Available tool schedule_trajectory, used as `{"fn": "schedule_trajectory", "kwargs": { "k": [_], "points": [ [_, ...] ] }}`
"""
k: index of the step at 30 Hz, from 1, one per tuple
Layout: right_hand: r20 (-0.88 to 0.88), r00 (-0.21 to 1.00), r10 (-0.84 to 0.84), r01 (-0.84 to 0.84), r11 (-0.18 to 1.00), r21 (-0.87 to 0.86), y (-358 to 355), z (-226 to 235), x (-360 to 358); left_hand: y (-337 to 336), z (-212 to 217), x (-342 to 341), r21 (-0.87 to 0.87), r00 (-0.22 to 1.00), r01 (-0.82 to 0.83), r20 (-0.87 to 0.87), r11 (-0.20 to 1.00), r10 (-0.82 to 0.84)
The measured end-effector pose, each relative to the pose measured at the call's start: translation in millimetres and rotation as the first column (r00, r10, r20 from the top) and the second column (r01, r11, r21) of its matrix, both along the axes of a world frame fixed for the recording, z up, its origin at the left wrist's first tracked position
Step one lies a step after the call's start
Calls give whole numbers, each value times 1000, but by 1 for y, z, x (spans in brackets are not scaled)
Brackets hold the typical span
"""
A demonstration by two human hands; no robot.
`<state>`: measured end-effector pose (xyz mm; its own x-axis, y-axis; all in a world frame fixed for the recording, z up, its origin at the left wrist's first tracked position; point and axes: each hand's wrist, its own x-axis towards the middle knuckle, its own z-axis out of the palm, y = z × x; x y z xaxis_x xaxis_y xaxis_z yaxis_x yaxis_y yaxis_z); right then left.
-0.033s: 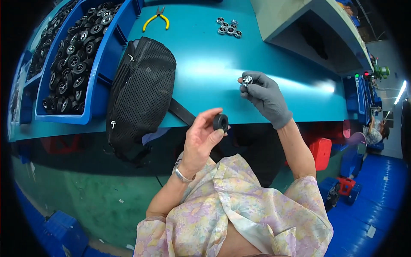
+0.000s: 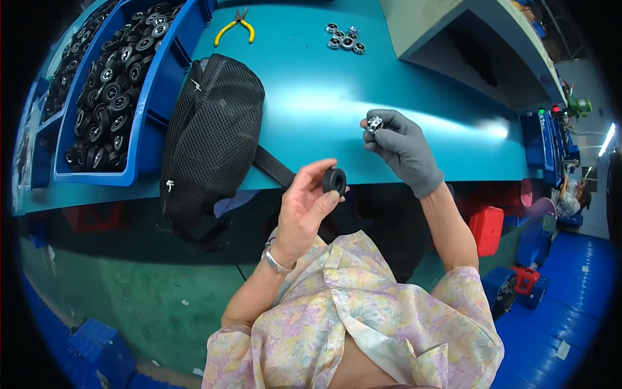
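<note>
My bare left hand [image 2: 304, 207] pinches a small black rubber wheel [image 2: 334, 180] between thumb and fingers, just off the near edge of the teal table [image 2: 311, 97]. Over the table, my right hand [image 2: 405, 149], in a grey glove, grips a small silver metal hub [image 2: 374, 124] at its fingertips. The two parts are a hand's width apart, not touching.
A black mesh bag [image 2: 210, 139] lies on the table left of my hands. Blue bins [image 2: 152, 110] at far left hold several black wheels. Yellow-handled pliers [image 2: 234, 26] and a cluster of silver hubs [image 2: 345, 37] lie at the far edge. Another person [image 2: 570, 191] is far right.
None visible; both hands hold their parts in much the same places as before.
</note>
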<state>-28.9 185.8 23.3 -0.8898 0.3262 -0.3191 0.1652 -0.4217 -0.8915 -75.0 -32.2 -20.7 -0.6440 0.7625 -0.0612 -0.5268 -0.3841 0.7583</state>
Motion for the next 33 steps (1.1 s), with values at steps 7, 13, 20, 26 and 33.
{"fn": "schedule_trajectory", "kwargs": {
  "k": [7,13,20,26,33],
  "points": [
    [-38,999,-35,47,921,387,-34,9,51,16,9,19,-34,999,52,11,998,-51],
    [-319,941,112,279,274,920,-49,7,83,26,12,41,-45,993,110,38,993,-108],
    [-343,918,200,285,267,920,-48,-6,113,31,13,61,-40,984,156,96,987,-152],
    [-419,905,79,362,375,854,-50,-12,125,35,16,71,-83,974,214,90,973,-206],
    [-426,904,12,352,544,762,-51,-19,140,30,14,79,-111,955,292,91,950,-283]
  ]
}}
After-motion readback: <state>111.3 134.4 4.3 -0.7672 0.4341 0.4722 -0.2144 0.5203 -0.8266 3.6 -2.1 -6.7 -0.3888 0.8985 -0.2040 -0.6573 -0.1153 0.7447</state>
